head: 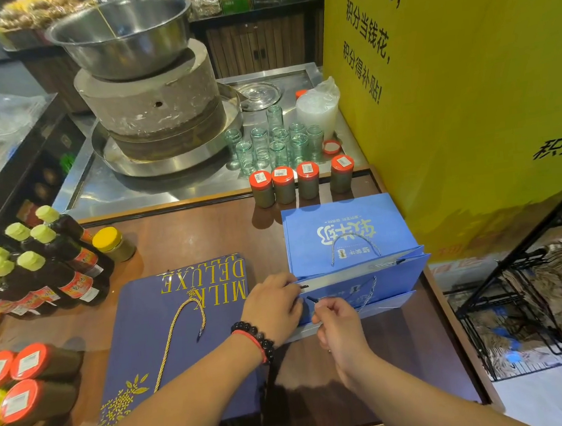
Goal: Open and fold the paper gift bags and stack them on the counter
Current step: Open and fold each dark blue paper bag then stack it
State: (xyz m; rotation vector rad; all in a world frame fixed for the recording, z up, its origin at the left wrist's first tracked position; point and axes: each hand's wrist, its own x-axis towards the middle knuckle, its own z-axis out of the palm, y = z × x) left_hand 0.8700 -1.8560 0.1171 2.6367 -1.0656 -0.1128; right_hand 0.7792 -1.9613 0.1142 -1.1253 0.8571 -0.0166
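At a wooden table (206, 240), both hands pinch the rim of a smooth, light-blue paper bag (365, 283) with a twisted cord handle, left hand (275, 308) and right hand (338, 324) close together, before a flat stack of matching bags (346, 230).

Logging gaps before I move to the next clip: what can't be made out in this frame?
- Head view: left hand covers the near corner of the light blue bag, so its fingertip hold is hidden.
- How many bags lie in the light blue stack: edges too thin to count.
- Jars at left: cut by the frame edge.
- Jar labels: too small.
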